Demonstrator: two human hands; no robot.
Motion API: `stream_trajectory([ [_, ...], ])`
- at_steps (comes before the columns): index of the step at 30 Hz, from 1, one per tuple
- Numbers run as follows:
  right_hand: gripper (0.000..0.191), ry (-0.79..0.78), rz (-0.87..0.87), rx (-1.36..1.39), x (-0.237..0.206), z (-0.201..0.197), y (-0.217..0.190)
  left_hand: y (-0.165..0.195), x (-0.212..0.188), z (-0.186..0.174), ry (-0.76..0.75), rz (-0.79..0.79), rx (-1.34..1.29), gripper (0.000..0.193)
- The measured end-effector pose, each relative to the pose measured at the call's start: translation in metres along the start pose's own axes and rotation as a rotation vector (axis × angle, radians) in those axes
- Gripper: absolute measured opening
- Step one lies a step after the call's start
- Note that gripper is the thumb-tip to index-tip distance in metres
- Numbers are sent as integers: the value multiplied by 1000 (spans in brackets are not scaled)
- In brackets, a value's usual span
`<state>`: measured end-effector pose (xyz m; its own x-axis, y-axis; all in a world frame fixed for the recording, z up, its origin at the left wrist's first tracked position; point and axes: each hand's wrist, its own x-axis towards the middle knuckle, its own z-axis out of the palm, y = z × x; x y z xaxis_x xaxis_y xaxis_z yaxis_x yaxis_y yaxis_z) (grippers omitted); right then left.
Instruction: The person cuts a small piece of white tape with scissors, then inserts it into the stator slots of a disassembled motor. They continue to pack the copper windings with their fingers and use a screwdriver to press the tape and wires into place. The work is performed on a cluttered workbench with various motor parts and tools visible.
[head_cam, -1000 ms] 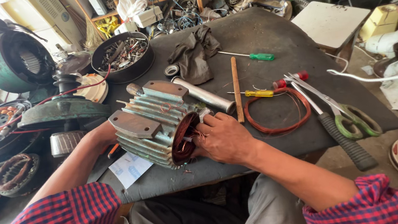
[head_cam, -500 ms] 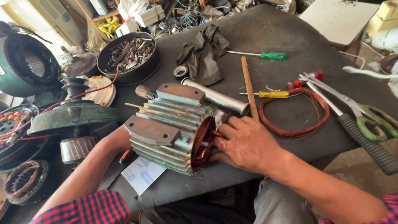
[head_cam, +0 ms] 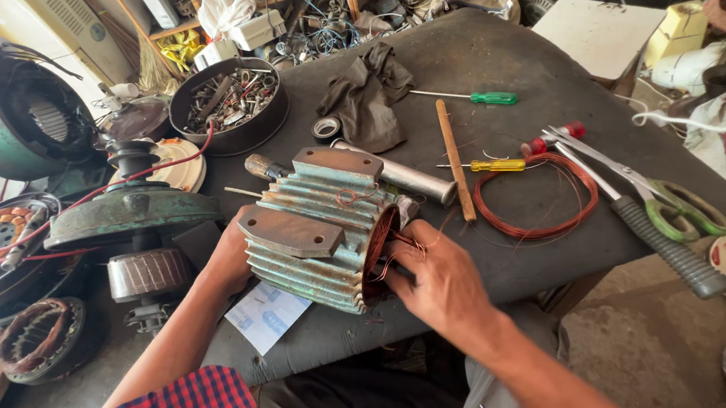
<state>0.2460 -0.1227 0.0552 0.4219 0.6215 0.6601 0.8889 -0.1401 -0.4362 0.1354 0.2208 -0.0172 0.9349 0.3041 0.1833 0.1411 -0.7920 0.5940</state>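
A green finned motor housing [head_cam: 316, 233] lies on its side on the dark workbench [head_cam: 502, 58], its open end facing right with copper winding inside. My left hand [head_cam: 229, 253] grips the housing's closed left end and holds it steady. My right hand [head_cam: 437, 282] is at the open end, fingers pinched on the copper winding wires [head_cam: 401, 247] that stick out of it. A loose coil of copper wire [head_cam: 533, 197] lies on the bench just right of the housing.
Near the housing lie a metal shaft [head_cam: 401, 176], a wooden stick [head_cam: 456, 169], yellow [head_cam: 497, 164] and green [head_cam: 484, 99] screwdrivers, scissors [head_cam: 647, 187], a hammer [head_cam: 663, 241] and a dark rag [head_cam: 368, 93]. A bowl of scrap parts [head_cam: 227, 110] and a green motor body [head_cam: 10, 113] stand at the back left.
The view has shifted slightly. My right hand has moved from covering the open end to pulling at the copper wires at its rim. My left hand stays on the housing.
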Motion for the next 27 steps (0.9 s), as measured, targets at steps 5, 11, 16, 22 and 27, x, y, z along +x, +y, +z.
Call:
stream_trajectory([
  [5, 28, 80, 119, 9, -7, 16, -3, -2, 0, 3, -65, 153, 42, 27],
  [11, 29, 109, 144, 53, -3, 14, -10, -1, 3, 1, 10, 129, 29, 31],
  [16, 31, 120, 160, -8, -2, 19, -16, -5, 2, 0, 42, 211, -45, 31],
  [22, 18, 119, 120, -48, 8, 27, -16, 4, 5, 5, -29, 231, 102, 24],
  [27, 19, 27, 97, -32, 6, 18, -6, 30, 2, -7, -115, -51, -754, 25],
])
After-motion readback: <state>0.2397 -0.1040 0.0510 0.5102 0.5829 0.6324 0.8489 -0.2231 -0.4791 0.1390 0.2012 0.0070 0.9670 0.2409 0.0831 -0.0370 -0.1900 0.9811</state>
